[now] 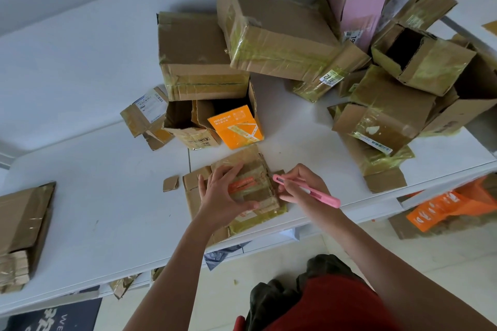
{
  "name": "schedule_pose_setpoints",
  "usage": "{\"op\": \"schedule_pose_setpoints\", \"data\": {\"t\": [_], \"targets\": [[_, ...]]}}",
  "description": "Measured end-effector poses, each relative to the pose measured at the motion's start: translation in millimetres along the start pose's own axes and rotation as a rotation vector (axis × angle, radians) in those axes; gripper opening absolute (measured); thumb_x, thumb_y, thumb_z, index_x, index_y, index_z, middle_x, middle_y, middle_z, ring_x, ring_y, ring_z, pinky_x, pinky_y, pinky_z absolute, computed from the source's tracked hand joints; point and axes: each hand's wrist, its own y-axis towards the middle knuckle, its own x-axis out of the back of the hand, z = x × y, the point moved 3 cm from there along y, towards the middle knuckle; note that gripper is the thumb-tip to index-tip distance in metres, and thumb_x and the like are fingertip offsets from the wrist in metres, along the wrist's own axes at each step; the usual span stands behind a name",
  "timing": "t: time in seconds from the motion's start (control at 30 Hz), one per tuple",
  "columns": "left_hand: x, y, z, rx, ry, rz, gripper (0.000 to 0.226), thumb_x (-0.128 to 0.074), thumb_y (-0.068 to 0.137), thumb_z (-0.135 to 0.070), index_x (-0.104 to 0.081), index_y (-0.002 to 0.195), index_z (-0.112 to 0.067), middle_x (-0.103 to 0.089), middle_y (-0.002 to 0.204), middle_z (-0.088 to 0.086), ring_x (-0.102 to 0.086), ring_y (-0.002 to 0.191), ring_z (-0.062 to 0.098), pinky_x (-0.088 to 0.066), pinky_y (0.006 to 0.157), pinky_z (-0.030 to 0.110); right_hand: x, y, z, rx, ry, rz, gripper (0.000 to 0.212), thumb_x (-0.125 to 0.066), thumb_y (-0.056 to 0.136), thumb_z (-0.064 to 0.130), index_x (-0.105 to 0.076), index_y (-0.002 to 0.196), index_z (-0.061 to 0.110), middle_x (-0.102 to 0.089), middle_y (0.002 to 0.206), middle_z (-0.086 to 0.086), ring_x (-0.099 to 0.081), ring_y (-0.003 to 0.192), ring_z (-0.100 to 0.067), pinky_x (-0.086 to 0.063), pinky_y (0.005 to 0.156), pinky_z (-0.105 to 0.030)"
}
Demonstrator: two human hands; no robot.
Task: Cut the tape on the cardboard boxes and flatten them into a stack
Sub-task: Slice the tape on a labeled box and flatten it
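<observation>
A small taped cardboard box (250,166) lies on the white table (107,209) near its front edge. My left hand (224,193) rests on top of the box, fingers spread and thumb along its near side. My right hand (298,188) grips a pink utility knife (317,192), its tip at the box's right edge. A stack of flattened boxes (22,231) lies at the table's left end.
Several taped and opened boxes pile up at the back, among them an orange-fronted box (238,126), a pink box (360,11) and a large brown box (279,35). A cardboard scrap (170,183) lies left of the small box. Orange packaging (443,207) sits on the floor at right.
</observation>
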Motion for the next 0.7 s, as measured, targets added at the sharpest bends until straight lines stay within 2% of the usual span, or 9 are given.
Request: {"op": "schedule_pose_setpoints", "data": {"t": [0.17, 0.27, 0.37, 0.53, 0.63, 0.7], "targets": [[1, -2, -2, 0.003, 0.006, -0.005, 0.100, -0.084, 0.066, -0.052, -0.030, 0.150, -0.040, -0.028, 0.147, -0.009, -0.013, 0.143, 0.011, 0.021, 0.118, 0.039, 5, -17, -10, -0.037, 0.085, -0.010, 0.006, -0.059, 0.095, -0.001, -0.058, 0.089, 0.001, -0.069, 0.095, -0.018, -0.070, 0.098, -0.028, -0.059, 0.087, -0.037], [1, -2, -3, 0.000, 0.005, -0.006, 0.100, -0.084, 0.066, -0.051, -0.030, 0.150, -0.040, -0.028, 0.148, -0.008, -0.011, 0.143, 0.010, 0.021, 0.117, 0.039, 7, -26, -14, -0.050, 0.099, 0.005, 0.007, -0.059, 0.095, 0.001, -0.057, 0.089, 0.003, -0.071, 0.095, -0.015, -0.070, 0.100, -0.027, -0.058, 0.089, -0.039], [1, -3, -4, 0.004, 0.015, -0.004, 0.099, -0.083, 0.067, -0.051, -0.029, 0.150, -0.040, -0.027, 0.148, -0.008, -0.011, 0.140, 0.007, 0.021, 0.117, 0.038, 11, -23, -7, -0.035, 0.040, 0.017, 0.008, -0.061, 0.095, 0.004, -0.056, 0.088, 0.003, -0.072, 0.102, -0.011, -0.071, 0.099, -0.021, -0.058, 0.087, -0.034], [1, -3, -4, 0.001, 0.012, -0.018, 0.098, -0.083, 0.067, -0.052, -0.030, 0.149, -0.042, -0.030, 0.145, -0.009, -0.014, 0.137, 0.006, 0.016, 0.119, 0.040, 1, -7, 9, 0.043, 0.040, -0.029, 0.012, -0.057, 0.098, 0.011, -0.053, 0.094, 0.001, -0.070, 0.094, -0.009, -0.070, 0.094, -0.017, -0.060, 0.084, -0.036], [0, -3, -3, 0.023, 0.008, -0.013, 0.098, -0.083, 0.067, -0.052, -0.030, 0.149, -0.042, -0.030, 0.144, -0.010, -0.013, 0.134, 0.005, 0.010, 0.121, 0.044, -9, -4, 3, -0.008, 0.063, -0.056, 0.010, -0.056, 0.099, 0.011, -0.053, 0.095, 0.002, -0.070, 0.092, -0.005, -0.071, 0.088, -0.016, -0.061, 0.081, -0.037], [-1, -3, -2, 0.019, 0.010, -0.009, 0.099, -0.083, 0.067, -0.053, -0.030, 0.149, -0.043, -0.030, 0.144, -0.011, -0.014, 0.139, 0.009, 0.015, 0.120, 0.043, -9, -6, -2, -0.051, 0.119, -0.098, 0.007, -0.057, 0.098, 0.006, -0.054, 0.093, 0.002, -0.071, 0.088, -0.003, -0.071, 0.087, -0.016, -0.060, 0.082, -0.035]]}}
